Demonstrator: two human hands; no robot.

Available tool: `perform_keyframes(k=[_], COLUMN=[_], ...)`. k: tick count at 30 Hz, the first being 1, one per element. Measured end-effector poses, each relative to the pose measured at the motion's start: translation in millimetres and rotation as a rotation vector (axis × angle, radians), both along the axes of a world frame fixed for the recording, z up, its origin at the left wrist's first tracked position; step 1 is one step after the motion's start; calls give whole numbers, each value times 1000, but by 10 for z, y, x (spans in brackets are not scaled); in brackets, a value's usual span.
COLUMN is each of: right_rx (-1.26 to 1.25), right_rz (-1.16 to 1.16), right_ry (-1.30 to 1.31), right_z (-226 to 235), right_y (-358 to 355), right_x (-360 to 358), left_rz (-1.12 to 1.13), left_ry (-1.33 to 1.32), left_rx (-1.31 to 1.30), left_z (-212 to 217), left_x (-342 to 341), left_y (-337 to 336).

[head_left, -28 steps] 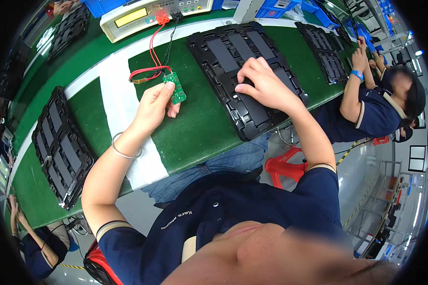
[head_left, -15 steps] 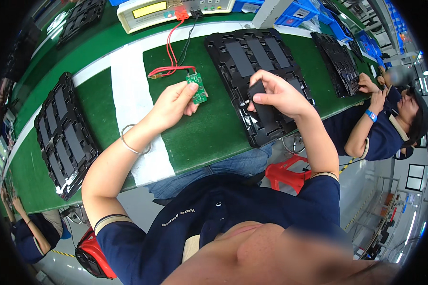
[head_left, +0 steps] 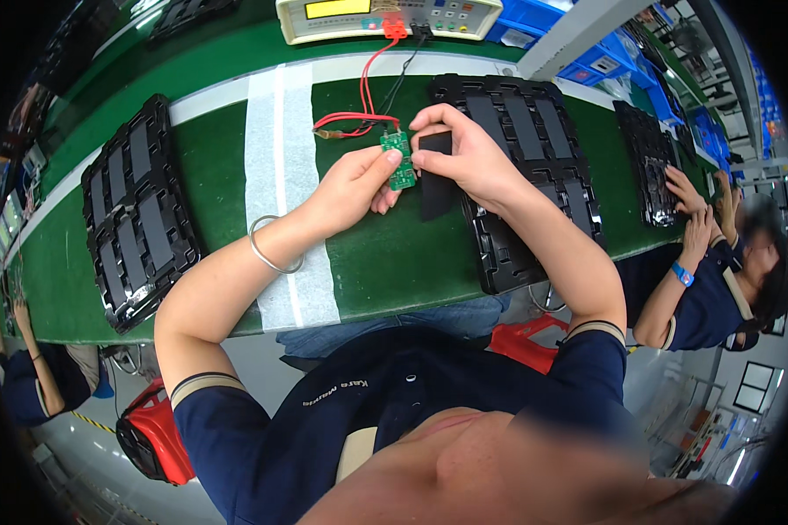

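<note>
My left hand (head_left: 352, 188) pinches a small green circuit board (head_left: 402, 178) between thumb and fingers, over the green bench. Red wires (head_left: 369, 83) run from the board's far end up to a bench meter; a loose brass-coloured clip end lies beside them. In my right hand (head_left: 473, 162) is a flat black rectangular piece (head_left: 436, 198), gripped by thumb and fingers near its far end. This piece is just right of the board, and my right fingertips are close to the board's edge; whether they touch cannot be made out.
The cream bench meter (head_left: 460, 19) with a yellow display stands at the back. Black moulded trays with dark flat pieces lie right (head_left: 499, 254) and left (head_left: 136, 219). A white strip (head_left: 280, 114) crosses the bench. Co-workers sit at both sides; blue bins (head_left: 600, 61) stand back right.
My right hand has lifted the black piece off the right tray and brought it left beside the circuit board. The left hand still holds the board. The whole view has shifted.
</note>
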State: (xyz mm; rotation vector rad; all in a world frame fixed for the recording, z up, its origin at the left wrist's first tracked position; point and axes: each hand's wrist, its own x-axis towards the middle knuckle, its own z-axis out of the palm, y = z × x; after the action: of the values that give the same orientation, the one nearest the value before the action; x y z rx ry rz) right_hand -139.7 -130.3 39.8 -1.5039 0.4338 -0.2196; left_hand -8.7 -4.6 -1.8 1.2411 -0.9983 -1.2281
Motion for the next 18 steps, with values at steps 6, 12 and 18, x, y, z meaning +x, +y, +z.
perform_keyframes(k=[6,12,18], right_rx=[-27,-132,-161], right_rz=[-21,-15,12], right_ry=[-1,-56,-45], right_z=[-79,-194,-158], right_y=[28,6,-19], right_x=[-5,28,10], left_rz=[-1,16,-2], left_ry=[-62,-71,-25], left_rx=[10,8,6], left_z=[11,4,9], left_x=[-25,-12,-19], left_y=[10,20,-11])
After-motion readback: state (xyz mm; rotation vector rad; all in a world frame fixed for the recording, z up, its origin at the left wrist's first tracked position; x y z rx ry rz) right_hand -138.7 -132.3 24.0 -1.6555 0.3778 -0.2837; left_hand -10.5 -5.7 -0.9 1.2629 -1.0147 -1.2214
